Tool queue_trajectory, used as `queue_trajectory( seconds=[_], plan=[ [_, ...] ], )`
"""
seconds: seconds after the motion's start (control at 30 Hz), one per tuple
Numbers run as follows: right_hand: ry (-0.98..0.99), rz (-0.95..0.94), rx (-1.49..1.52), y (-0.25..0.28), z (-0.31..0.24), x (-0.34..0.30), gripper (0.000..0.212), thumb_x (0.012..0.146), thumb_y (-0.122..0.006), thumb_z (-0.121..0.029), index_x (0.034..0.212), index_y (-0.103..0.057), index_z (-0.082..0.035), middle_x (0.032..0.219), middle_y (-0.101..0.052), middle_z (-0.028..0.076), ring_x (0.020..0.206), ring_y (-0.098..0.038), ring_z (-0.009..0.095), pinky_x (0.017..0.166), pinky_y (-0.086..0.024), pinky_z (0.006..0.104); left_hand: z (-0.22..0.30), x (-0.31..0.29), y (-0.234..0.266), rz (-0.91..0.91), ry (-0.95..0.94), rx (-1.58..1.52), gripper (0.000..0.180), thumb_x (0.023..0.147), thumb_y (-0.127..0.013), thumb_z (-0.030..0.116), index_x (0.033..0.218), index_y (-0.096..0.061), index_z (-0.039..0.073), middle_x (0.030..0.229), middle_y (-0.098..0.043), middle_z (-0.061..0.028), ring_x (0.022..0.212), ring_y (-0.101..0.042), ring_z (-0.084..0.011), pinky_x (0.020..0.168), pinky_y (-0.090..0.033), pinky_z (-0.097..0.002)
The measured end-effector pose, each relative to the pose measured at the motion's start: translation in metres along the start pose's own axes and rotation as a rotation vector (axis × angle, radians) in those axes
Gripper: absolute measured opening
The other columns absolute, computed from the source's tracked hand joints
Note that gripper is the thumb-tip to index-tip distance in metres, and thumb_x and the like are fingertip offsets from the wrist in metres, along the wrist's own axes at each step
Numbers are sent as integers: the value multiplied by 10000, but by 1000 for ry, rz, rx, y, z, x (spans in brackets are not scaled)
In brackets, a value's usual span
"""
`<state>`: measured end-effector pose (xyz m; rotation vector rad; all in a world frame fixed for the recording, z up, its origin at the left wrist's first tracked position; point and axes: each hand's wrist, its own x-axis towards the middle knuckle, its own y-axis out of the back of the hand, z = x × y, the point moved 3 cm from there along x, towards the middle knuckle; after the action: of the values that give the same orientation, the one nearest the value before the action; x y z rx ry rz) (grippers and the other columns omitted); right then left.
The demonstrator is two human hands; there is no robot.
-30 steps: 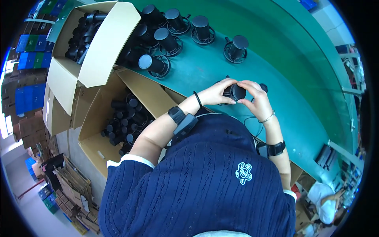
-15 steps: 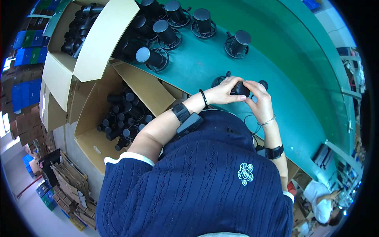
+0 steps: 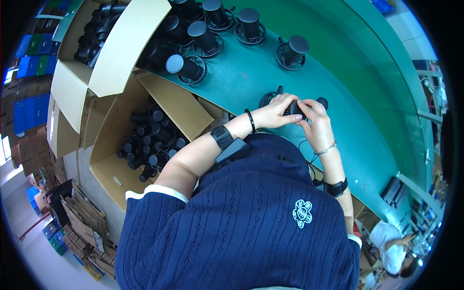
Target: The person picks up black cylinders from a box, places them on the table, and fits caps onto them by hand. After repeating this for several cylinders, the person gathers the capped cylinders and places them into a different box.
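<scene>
Both of my hands are closed around a black cylindrical part (image 3: 294, 110) above the green table. My left hand (image 3: 278, 112) wraps it from the left, with the thumb along its near side. From the right, the fingertips of my right hand (image 3: 317, 124) press on its rim. Its underside is hidden by my fingers. Just beyond my left hand is a black ring-shaped base (image 3: 265, 99), partly covered by that hand. A small round black piece (image 3: 322, 102) sits beside my right knuckles.
Farther back, several black cylinders (image 3: 296, 45) stand on ring bases on the green table (image 3: 246, 89). To the left, an open carton (image 3: 104, 182) holds many black cylinders, below another open carton (image 3: 118, 53). Dark bars (image 3: 394, 191) lie at right, near another person (image 3: 388, 246).
The fingers of my right hand have shifted slightly on the black cylindrical part, which looks a little turned. Both hands stay in nearly the same place.
</scene>
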<state>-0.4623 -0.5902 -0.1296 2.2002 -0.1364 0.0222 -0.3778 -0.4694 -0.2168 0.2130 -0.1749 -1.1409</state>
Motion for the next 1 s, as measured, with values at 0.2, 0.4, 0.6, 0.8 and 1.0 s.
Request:
queue_trajectory(
  seconds=[0.2,0.4,0.6,0.8,1.0],
  plan=[
    [12,14,68,-3,7,-4,468,644,-748,-11,1100,-643,-9,1122,-605,153,1029,-587,317,856,-490,371,-2,-3,-1,30,-15,-22,549,885,-613,390,1261,-428,36,1179,-477,-179,1123,-451,-336,980,-353,-416],
    [30,29,43,-3,4,-4,465,650,-747,-15,1102,-641,-6,1123,-604,149,1029,-584,319,859,-487,371,-4,-3,-2,39,-18,-10,540,881,-616,387,1252,-433,39,1187,-476,-170,1133,-443,-328,986,-346,-413],
    [49,17,-1,-4,-2,3,466,632,-751,-7,1086,-650,-3,1079,-605,151,964,-586,313,828,-495,363,-1,-2,1,43,-6,37,527,878,-620,373,1246,-437,42,1172,-487,-156,1132,-441,-321,992,-340,-409],
    [-55,62,425,-24,32,0,380,744,-717,-44,1120,-658,-35,997,-606,98,889,-593,202,750,-512,321,-1,-4,6,14,26,-170,569,850,-668,257,1290,-391,25,1172,-509,-153,1115,-489,-247,966,-382,-368],
    [-438,-178,936,-40,43,2,306,883,-625,-99,1189,-642,-99,984,-534,16,785,-574,85,573,-510,187,-5,-9,3,41,48,-209,715,810,-722,187,1359,-291,31,1204,-505,-148,1136,-494,-213,948,-418,-337]
  ],
)
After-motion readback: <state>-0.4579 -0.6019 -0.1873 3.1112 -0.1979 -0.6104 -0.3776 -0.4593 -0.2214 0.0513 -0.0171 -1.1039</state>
